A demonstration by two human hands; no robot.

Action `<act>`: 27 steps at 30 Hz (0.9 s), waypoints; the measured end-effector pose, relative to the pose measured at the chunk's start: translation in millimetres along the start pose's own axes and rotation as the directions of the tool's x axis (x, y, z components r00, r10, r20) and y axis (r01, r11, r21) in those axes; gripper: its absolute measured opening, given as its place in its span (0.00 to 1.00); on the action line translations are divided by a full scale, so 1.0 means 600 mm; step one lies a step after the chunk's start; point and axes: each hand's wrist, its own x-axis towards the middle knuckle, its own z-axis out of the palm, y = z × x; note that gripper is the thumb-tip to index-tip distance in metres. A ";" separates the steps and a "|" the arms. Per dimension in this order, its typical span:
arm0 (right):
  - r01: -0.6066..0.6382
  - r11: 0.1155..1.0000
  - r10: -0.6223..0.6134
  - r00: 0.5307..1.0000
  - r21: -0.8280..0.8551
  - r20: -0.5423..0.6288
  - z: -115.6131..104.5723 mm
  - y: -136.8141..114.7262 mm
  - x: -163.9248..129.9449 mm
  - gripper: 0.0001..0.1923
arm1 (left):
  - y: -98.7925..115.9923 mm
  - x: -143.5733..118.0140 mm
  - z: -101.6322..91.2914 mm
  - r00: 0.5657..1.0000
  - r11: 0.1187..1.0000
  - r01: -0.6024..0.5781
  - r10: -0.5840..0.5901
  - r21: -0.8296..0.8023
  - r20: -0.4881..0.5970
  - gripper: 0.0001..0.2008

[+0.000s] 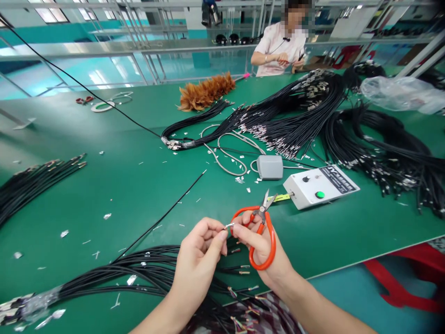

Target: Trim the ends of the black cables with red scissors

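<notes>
Head view: left hand (199, 262) pinches wire end (228, 226), lower centre of frame; pale tip points right, long axis near-horizontal. Right hand (261, 243) has thumb at tip, fingers holding orange scissors (262, 211), blades parted, pointing up. Counts: one wire end pinched, one orange scissors, one control box (313, 191) right of centre, one feather duster (207, 93) upper centre.

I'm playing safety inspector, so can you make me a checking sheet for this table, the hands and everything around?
Surface: green table, flat.
Things in use: pale wire end; orange-handled scissors, blades apart.
Clutter: white scraps scattered about; brown feather duster lying behind.
Hands: left hand pinches the wire end; right hand holds the scissors, its fingertips at the wire end too.
Cables: black cable bundles in several places.
Surroundings: another person across the table; metal racks behind.
</notes>
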 end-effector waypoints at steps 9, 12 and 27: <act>0.298 0.909 -0.304 0.952 -0.290 0.027 0.006 -0.010 -0.004 0.10 | -0.003 -0.001 0.007 1.000 1.000 -0.011 0.011 0.021 -0.012 0.09; 0.358 0.860 -0.377 0.926 -0.363 0.020 0.015 -0.002 -0.010 0.10 | -0.005 -0.001 0.009 1.000 0.999 0.023 -0.023 -0.037 0.003 0.10; 0.178 0.926 -0.118 0.974 -0.331 0.195 -0.007 -0.053 0.012 0.12 | 0.010 -0.001 -0.002 0.992 0.994 0.103 -0.105 0.027 0.071 0.13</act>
